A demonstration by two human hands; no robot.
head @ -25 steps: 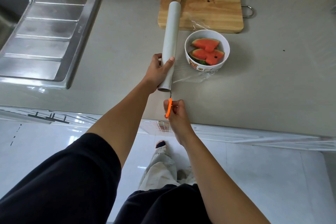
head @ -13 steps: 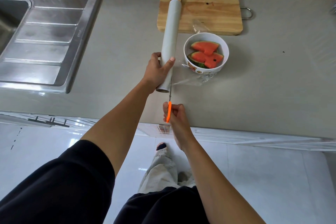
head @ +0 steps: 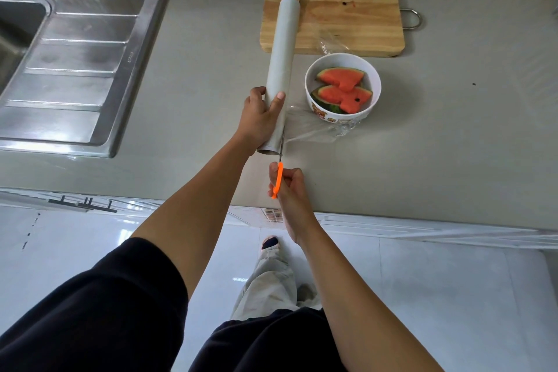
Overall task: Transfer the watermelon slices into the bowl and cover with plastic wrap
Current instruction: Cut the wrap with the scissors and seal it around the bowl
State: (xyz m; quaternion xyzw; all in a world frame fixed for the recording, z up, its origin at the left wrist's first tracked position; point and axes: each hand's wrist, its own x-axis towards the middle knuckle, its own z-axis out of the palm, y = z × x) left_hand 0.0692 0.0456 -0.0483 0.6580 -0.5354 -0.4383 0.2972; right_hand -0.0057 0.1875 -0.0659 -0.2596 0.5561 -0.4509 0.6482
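Note:
A white bowl (head: 372, 81) stands on the grey counter with red watermelon slices (head: 344, 89) inside. A clear sheet of plastic wrap (head: 317, 127) runs from the bowl to the long grey roll of wrap (head: 283, 51). My left hand (head: 261, 118) grips the near part of the roll. My right hand (head: 287, 187) holds orange-handled scissors (head: 279, 178), and their thin blades reach up along the roll's near end at the edge of the sheet.
A wooden cutting board (head: 350, 18) with a metal loop lies behind the bowl, under the roll's far end. A steel sink with a drainboard (head: 75, 69) fills the left side. The counter's front edge (head: 392, 217) runs just below my right hand.
My right hand has pushed the scissors slightly forward, so the blades now lie along the roll's near end. The roll and bowl stay in place.

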